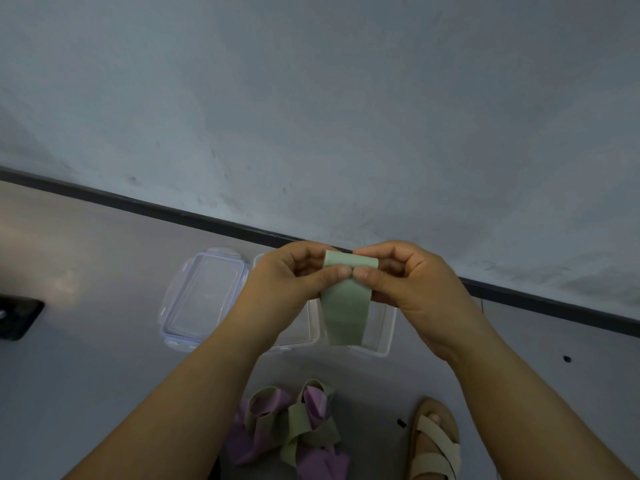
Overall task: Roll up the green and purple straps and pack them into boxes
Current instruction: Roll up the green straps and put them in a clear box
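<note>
Head view: left hand (294,282), right hand (408,282) pinch green strap (344,306); boxes (381,341) partly hidden.

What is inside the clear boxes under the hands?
The clear boxes look empty where visible; the green strap held by the left hand and right hand hangs before them, hiding much of their interiors.

A sandalled foot (434,441) is seen on the grey floor (104,358). A dark object (19,317) is cut off at the left edge.
</note>
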The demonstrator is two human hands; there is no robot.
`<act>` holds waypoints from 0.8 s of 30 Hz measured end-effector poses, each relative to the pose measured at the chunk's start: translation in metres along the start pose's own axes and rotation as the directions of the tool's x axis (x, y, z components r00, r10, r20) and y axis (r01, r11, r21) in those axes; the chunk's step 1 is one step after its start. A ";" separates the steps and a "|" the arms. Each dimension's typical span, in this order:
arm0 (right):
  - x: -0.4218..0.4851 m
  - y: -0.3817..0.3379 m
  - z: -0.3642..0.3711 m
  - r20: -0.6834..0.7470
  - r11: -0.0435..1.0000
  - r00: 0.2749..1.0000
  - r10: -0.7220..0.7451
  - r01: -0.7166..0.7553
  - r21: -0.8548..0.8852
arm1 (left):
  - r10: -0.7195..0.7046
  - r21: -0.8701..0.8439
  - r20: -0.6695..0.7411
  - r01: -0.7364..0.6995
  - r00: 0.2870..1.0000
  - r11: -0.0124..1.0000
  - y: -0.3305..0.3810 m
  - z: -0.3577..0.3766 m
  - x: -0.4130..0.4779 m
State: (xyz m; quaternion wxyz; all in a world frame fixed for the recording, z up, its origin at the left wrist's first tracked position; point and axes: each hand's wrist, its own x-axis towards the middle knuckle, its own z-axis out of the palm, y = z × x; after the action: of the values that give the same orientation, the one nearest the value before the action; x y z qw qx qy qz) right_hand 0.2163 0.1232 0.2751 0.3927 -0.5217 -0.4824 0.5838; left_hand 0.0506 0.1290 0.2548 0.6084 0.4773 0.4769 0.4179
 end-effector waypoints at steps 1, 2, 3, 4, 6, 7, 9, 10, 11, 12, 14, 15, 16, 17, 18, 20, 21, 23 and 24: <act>0.000 -0.001 -0.001 0.008 0.999 1.000 -0.011 0.011 -0.043 | -0.013 -0.006 0.015 0.013 1.000 1.000 0.001 -0.001 0.000; -0.001 -0.002 -0.002 0.027 0.993 0.999 -0.030 0.033 -0.111 | -0.034 -0.019 0.041 0.034 0.999 0.999 0.002 -0.002 0.001; -0.002 -0.004 -0.004 0.059 0.980 0.997 -0.044 0.054 -0.192 | -0.067 -0.038 0.080 0.070 0.995 0.997 0.003 -0.005 0.000; -0.004 -0.007 -0.007 0.105 0.960 0.993 -0.045 0.072 -0.270 | -0.102 -0.060 0.132 0.111 0.986 0.992 0.005 -0.008 0.001; -0.008 -0.014 -0.012 0.236 0.924 0.972 -0.011 0.100 -0.369 | -0.165 -0.063 0.244 0.185 0.956 0.981 0.007 -0.016 0.001; -0.010 -0.017 -0.013 0.310 0.908 0.951 0.004 0.126 -0.400 | -0.198 -0.047 0.291 0.221 0.936 0.974 0.008 -0.019 0.001; -0.014 -0.021 -0.011 0.432 0.873 0.902 0.020 0.195 -0.448 | -0.262 -0.030 0.385 0.296 0.885 0.955 0.009 -0.022 0.000; -0.014 -0.022 -0.009 0.471 0.858 0.882 0.024 0.224 -0.463 | -0.284 -0.024 0.434 0.326 0.855 0.945 0.009 -0.022 0.000; -0.015 -0.022 -0.006 0.499 0.844 0.866 0.027 0.248 -0.476 | -0.302 -0.015 0.479 0.352 0.824 0.936 0.010 -0.021 -0.001; -0.016 -0.022 -0.004 0.520 0.833 0.854 0.027 0.268 -0.485 | -0.315 -0.004 0.516 0.370 0.796 0.929 0.009 -0.021 -0.001; -0.019 -0.024 -0.002 0.538 0.822 0.842 0.034 0.283 -0.494 | -0.328 0.008 0.572 0.395 0.752 0.919 0.008 -0.020 -0.002; -0.020 -0.025 -0.002 0.538 0.821 0.842 0.041 0.278 -0.498 | -0.327 0.005 0.591 0.402 0.737 0.916 0.008 -0.020 -0.002; -0.021 -0.027 -0.002 0.535 0.823 0.844 0.045 0.272 -0.498 | -0.323 0.000 0.605 0.406 0.728 0.914 0.007 -0.020 -0.002; -0.022 -0.028 -0.002 0.529 0.826 0.847 0.047 0.264 -0.497 | -0.322 -0.003 0.613 0.409 0.722 0.912 0.006 -0.019 -0.002; -0.023 -0.028 -0.003 0.520 0.830 0.853 0.048 0.255 -0.495 | -0.324 -0.002 0.615 0.412 0.719 0.911 0.005 -0.019 -0.002; -0.023 -0.027 -0.004 0.495 0.839 0.868 0.042 0.239 -0.489 | -0.330 0.018 0.616 0.406 0.715 0.914 0.005 -0.018 -0.003; -0.023 -0.026 -0.005 0.484 0.841 0.875 0.038 0.233 -0.489 | -0.327 0.027 0.620 0.397 0.713 0.917 0.006 -0.017 -0.003; -0.022 -0.024 -0.006 0.471 0.841 0.882 0.034 0.230 -0.491 | -0.318 0.039 0.613 0.374 0.723 0.926 0.005 -0.017 -0.003; -0.022 -0.024 -0.007 0.468 0.839 0.883 0.031 0.231 -0.493 | -0.316 0.042 0.600 0.365 0.735 0.930 0.005 -0.016 -0.003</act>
State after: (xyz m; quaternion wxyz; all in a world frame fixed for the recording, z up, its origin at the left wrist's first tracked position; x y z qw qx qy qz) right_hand 0.2255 0.1086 0.3031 0.1374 -0.4309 -0.7317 0.5099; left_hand 0.0336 0.1298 0.2588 0.8115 0.4645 0.3230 0.1460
